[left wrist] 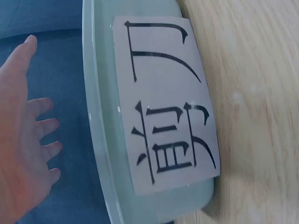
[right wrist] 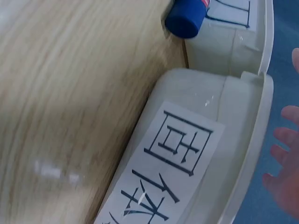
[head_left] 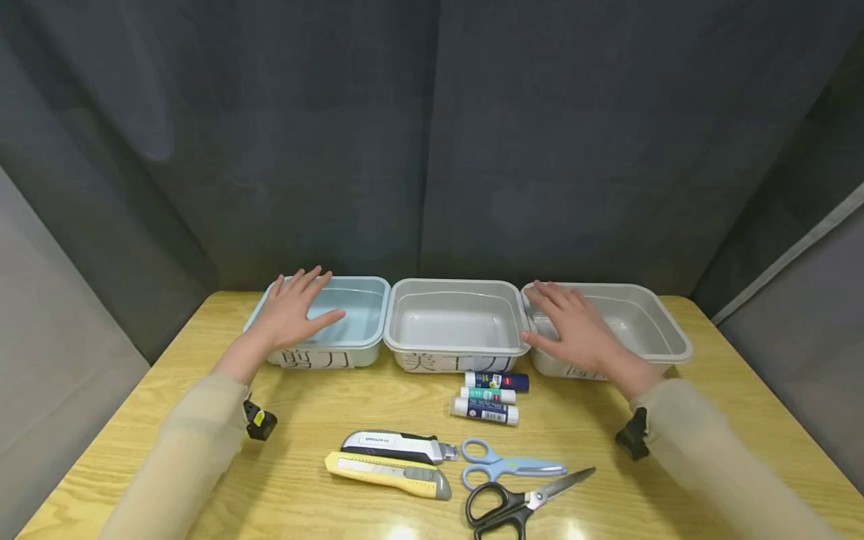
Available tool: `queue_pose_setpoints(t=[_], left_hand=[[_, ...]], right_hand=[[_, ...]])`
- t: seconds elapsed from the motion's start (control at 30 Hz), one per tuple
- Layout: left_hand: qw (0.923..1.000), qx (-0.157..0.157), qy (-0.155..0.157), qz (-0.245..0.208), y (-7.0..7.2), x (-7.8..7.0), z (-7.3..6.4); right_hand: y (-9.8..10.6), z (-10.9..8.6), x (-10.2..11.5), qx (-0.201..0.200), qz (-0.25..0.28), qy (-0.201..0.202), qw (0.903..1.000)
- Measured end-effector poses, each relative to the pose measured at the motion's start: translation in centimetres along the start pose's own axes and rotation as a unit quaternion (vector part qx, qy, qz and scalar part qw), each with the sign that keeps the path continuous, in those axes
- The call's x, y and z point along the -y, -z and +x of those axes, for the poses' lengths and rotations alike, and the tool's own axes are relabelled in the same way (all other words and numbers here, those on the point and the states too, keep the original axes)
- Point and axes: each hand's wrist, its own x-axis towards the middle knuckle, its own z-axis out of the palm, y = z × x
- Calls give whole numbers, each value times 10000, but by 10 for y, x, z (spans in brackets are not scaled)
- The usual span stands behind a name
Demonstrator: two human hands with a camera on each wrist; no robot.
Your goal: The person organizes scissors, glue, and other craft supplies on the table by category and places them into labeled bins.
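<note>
1. Metal-bladed scissors with black plastic handles (head_left: 523, 501) lie nearest, one handle loop cut off by the head view's lower edge; smooth pale-blue scissors (head_left: 506, 466) lie just beyond.
2. The left hand (head_left: 290, 311) is spread wide, fingers extended, holding nothing, over the light-blue rectangular plastic bin (head_left: 367, 356). Whether it touches the rim is hard to tell.
3. The right hand (head_left: 574, 322), likewise spread and holding nothing, is over the rightmost glossy grey plastic bin (head_left: 637, 300); the right wrist view crops its fingers.
4. The middle grey plastic bin (head_left: 455, 350) stands between those two; three cylindrical glue sticks (head_left: 484, 410) lie before it.
5. A yellow plastic cutter (head_left: 388, 474) and a black-and-white cutter (head_left: 394, 444) lie side by side on the wood-grained table (head_left: 391, 405).
</note>
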Motion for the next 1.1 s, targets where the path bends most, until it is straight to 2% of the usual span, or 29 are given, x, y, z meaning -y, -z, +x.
queue_pose_setpoints(t=[0.3,0.63,0.87,1.1], left_hand=[[9981,-495,-19,-358,-2,16,-9],[9936,-481,446,-915,-3,30,-23],[9881,-527,535,-1345,-5,41,-32],[9818,-454,779,-1674,-7,51,-43]], right_hand=[[0,-7,10,-413,199,665,9967],[1,-20,21,-352,401,980,9938],[0,-30,23,-508,475,1409,9876],[-1,-45,25,-565,555,1803,9804]])
